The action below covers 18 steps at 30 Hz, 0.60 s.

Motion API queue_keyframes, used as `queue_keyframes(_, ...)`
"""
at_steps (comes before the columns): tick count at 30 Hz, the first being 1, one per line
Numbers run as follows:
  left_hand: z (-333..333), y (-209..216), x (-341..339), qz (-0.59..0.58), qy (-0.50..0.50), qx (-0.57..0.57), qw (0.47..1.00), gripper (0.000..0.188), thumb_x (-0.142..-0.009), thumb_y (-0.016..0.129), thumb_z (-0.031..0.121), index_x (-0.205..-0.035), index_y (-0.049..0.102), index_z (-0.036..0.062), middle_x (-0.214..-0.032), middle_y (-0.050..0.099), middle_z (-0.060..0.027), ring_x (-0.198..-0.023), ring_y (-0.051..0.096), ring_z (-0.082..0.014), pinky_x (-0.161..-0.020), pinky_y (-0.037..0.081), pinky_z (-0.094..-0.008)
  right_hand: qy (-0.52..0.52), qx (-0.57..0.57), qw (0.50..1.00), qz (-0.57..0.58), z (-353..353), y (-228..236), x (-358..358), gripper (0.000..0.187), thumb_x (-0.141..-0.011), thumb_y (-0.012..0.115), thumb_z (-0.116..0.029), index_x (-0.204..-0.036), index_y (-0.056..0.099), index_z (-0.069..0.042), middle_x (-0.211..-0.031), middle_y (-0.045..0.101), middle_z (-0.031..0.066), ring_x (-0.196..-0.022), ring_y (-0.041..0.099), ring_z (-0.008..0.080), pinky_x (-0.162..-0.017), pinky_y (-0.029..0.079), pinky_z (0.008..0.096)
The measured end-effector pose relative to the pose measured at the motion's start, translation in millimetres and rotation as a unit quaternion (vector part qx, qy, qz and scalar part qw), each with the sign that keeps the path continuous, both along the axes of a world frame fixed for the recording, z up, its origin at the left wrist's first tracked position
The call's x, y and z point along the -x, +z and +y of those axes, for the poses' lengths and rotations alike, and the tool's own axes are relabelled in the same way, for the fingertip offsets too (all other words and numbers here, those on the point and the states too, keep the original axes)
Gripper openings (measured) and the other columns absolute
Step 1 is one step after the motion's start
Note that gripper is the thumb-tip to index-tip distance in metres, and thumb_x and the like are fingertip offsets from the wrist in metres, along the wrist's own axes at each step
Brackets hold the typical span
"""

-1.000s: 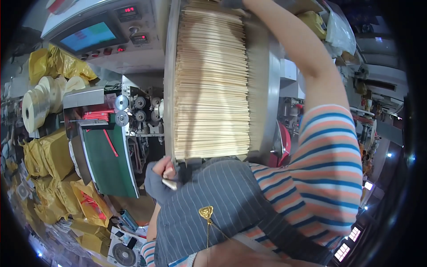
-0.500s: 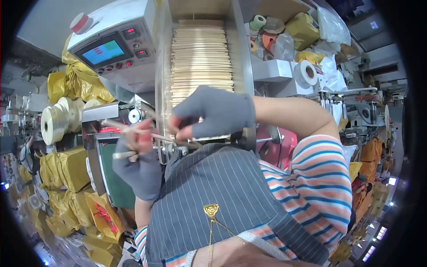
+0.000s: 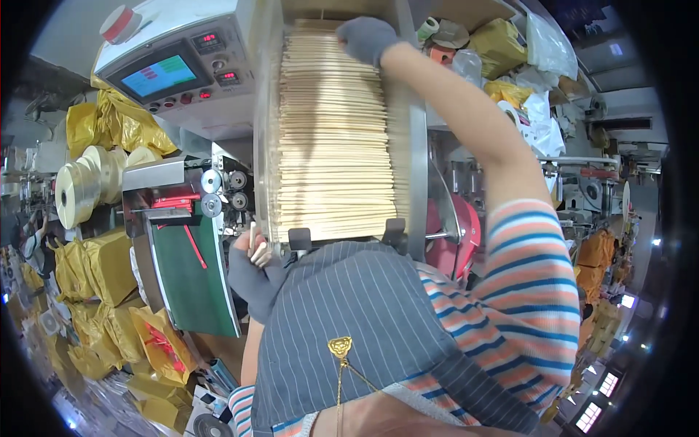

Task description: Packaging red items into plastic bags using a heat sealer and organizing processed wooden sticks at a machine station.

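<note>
A long stack of pale wooden chopsticks (image 3: pixel 331 138) lies crosswise in a metal trough (image 3: pixel 413 146) in front of me. Two dark stops (image 3: pixel 394 230) stand at its near end. My right hand (image 3: pixel 370 40), in a grey fingerless glove, reaches to the far end of the stack. Its fingers bend down at the chopsticks there, and their tips are mostly hidden. My left hand (image 3: pixel 256 271), gloved the same way, is closed around a few loose chopsticks (image 3: pixel 258 249) beside the trough's near left corner. Only the ends of these sticks show.
Left of the trough stands a control box with a lit screen (image 3: pixel 159 74). Below it are metal rollers (image 3: pixel 223 191) and a green belt (image 3: pixel 186 269) with red strips. Film rolls (image 3: pixel 79 193) and yellow bags (image 3: pixel 109 266) sit farther left. A pink-red wheel (image 3: pixel 453 237) is at right.
My right hand has left the near end and moved to the far end, uncovering the stack. My left hand has drawn back right and down, still holding chopsticks.
</note>
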<state>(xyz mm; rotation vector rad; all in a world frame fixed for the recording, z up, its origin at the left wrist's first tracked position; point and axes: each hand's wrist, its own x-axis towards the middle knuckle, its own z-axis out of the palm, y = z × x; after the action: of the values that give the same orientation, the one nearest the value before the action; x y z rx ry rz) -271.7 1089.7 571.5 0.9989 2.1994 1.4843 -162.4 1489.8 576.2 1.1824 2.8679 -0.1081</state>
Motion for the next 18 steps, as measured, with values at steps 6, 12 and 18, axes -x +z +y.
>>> queue_keyframes(6, 9, 0, -7, 0.038, 0.050, 0.013, 0.998, 0.017, -0.090, 0.058, 0.018, -0.091, 0.062, 0.0017, -0.071, 0.056, -0.0012, -0.064, 0.050, -0.0083, -0.060, 0.041, -0.0218, 0.025, -0.032, 0.983, -0.180, 73, -62, 13, 0.018, -0.077, 0.058, -0.015, -0.091, 0.067, -0.008, -0.090, 0.066, 0.0139, -0.090, 0.063, 0.0312, -0.077, 0.050, 0.0393)
queue_keyframes(12, 6, 3, -10, -0.032, 0.073, 0.030, 0.996, 0.022, -0.090, 0.059, 0.023, -0.089, 0.062, 0.0007, -0.078, 0.060, -0.0056, -0.070, 0.055, -0.0125, -0.066, 0.044, -0.0240, 0.028, -0.029, 0.981, -0.188, 74, -68, 21, 0.021, -0.078, 0.055, -0.011, -0.096, 0.067, -0.008, -0.102, 0.065, 0.0134, -0.098, 0.061, 0.0291, -0.082, 0.050, 0.0386)
queue_keyframes(18, 3, 0, -5, -0.022, 0.044, 0.050, 0.998, 0.024, -0.089, 0.059, 0.024, -0.090, 0.061, 0.0005, -0.080, 0.059, -0.0062, -0.071, 0.055, -0.0128, -0.068, 0.044, -0.0248, 0.059, -0.057, 0.976, -0.204, 71, -74, 21, 0.023, -0.084, 0.050, -0.009, -0.101, 0.067, -0.008, -0.104, 0.065, 0.0127, -0.096, 0.063, 0.0309, -0.077, 0.052, 0.0384)
